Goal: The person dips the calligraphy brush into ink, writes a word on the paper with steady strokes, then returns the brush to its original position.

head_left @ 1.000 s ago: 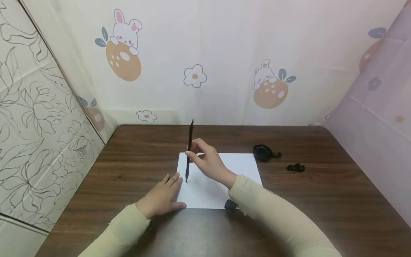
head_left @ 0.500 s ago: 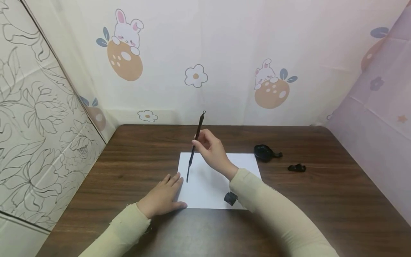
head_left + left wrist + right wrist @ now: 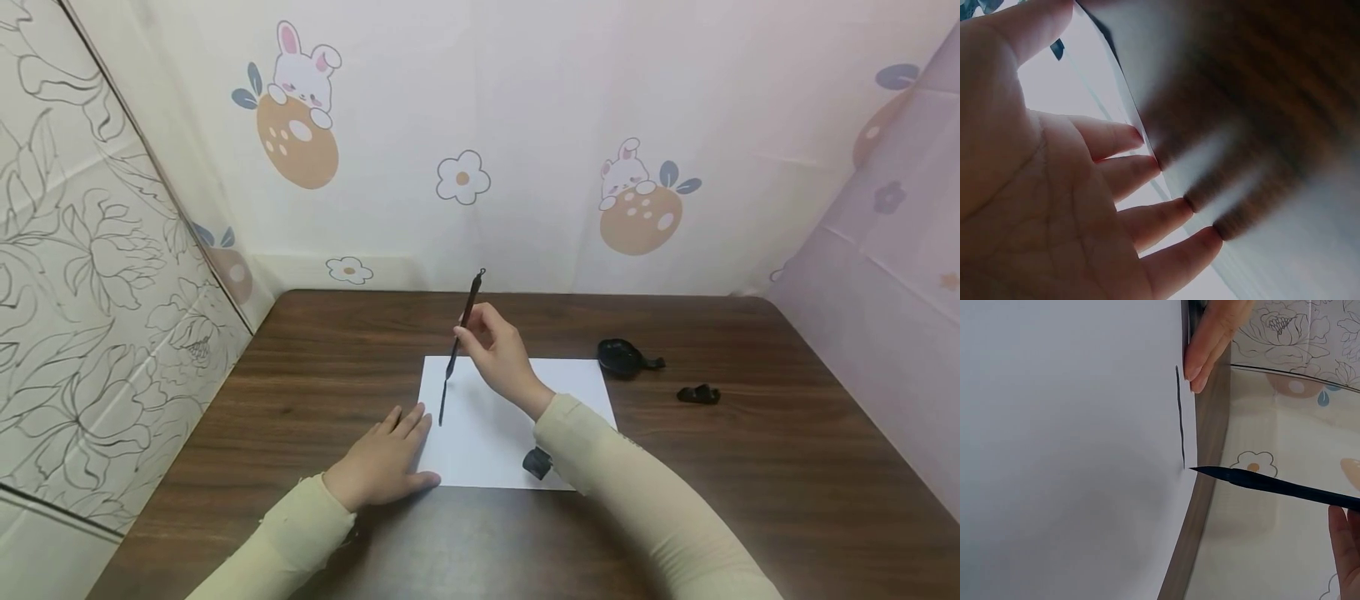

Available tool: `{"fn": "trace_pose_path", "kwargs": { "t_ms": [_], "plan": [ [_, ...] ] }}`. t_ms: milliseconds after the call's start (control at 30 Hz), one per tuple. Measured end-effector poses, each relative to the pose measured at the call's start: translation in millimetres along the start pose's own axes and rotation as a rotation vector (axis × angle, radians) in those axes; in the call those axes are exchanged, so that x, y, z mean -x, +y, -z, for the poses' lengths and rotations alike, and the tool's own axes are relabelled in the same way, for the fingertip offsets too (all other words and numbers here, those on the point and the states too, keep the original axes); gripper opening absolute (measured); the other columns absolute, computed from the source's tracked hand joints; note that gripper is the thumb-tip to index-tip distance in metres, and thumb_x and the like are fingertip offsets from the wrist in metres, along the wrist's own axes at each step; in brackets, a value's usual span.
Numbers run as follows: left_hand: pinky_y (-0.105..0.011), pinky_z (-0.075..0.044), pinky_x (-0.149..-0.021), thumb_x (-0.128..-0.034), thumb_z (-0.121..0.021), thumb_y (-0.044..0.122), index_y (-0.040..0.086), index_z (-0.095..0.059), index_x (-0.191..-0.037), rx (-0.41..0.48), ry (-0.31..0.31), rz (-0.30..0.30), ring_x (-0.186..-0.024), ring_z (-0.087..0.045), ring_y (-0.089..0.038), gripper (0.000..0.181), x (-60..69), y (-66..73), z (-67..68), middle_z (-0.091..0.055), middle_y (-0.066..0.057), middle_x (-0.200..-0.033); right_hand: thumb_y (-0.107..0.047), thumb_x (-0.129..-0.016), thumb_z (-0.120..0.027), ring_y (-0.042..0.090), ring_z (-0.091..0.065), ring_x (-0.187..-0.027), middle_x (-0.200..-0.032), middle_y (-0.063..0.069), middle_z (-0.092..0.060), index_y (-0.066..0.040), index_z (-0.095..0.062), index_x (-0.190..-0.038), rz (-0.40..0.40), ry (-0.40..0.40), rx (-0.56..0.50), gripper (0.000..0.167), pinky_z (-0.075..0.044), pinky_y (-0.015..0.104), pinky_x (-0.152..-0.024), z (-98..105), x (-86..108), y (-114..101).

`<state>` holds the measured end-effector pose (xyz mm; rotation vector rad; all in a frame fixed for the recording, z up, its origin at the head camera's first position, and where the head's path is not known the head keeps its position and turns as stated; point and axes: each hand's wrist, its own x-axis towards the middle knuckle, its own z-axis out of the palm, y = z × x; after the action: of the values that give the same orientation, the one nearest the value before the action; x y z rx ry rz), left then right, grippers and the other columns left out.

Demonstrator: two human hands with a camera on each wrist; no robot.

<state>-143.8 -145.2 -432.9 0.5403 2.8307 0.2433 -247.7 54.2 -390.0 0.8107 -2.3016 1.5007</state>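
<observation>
A white sheet of paper (image 3: 480, 442) lies on the wooden table. My right hand (image 3: 501, 354) pinches a dark calligraphy brush (image 3: 470, 307) partway up its handle, tilted with its top leaning right. One dark ink line (image 3: 442, 404) runs along the sheet's left side. In the right wrist view the brush (image 3: 1272, 484) has its pointed tip beside the far end of the ink line (image 3: 1180, 419); whether it touches the paper I cannot tell. My left hand (image 3: 382, 462) rests at the paper's left edge, fingers straight and spread, as the left wrist view shows from the palm (image 3: 1054, 187).
A black block-like weight (image 3: 537, 462) sits on the paper near its front edge, partly behind my right sleeve. At the paper's far right corner stands a black dish with a handle (image 3: 621, 358). A small black brush rest (image 3: 699, 394) lies farther right. Patterned cloth walls surround the table.
My right hand has moved the brush away from me, up the paper's left side, leaving the dark line. The brush now leans more to the right. My left hand has stayed in place.
</observation>
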Motion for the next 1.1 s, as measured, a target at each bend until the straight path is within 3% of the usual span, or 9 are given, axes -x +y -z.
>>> {"fn": "trace_pose_path", "kwargs": {
  "t_ms": [367,1100],
  "plan": [
    [-0.059,-0.031,-0.114,-0.087,-0.063,0.059,0.008,-0.036,-0.151,-0.016,0.002,-0.002,-0.146,-0.026,-0.044,0.086,-0.4,0.3,-2.6,-0.028,-0.011,-0.161,-0.017,-0.097,-0.062,0.016,-0.063,-0.09,-0.096,0.007,-0.067,-0.012,-0.057,-0.111,-0.005,-0.004,-0.009,0.016,-0.056,0.032,-0.077,-2.0,2.7,4.1],
    [-0.061,-0.031,-0.113,-0.0862,-0.065,0.057,0.005,-0.037,-0.15,-0.007,0.015,-0.007,-0.145,-0.027,-0.046,0.087,-1.7,0.5,0.0,-0.028,-0.013,-0.161,-0.015,-0.096,-0.062,0.016,-0.065,-0.092,-0.096,0.004,-0.066,-0.011,-0.059,-0.114,-0.002,-0.041,0.035,0.018,-0.058,0.035,-0.085,-0.4,7.4,4.8]
  ]
}}
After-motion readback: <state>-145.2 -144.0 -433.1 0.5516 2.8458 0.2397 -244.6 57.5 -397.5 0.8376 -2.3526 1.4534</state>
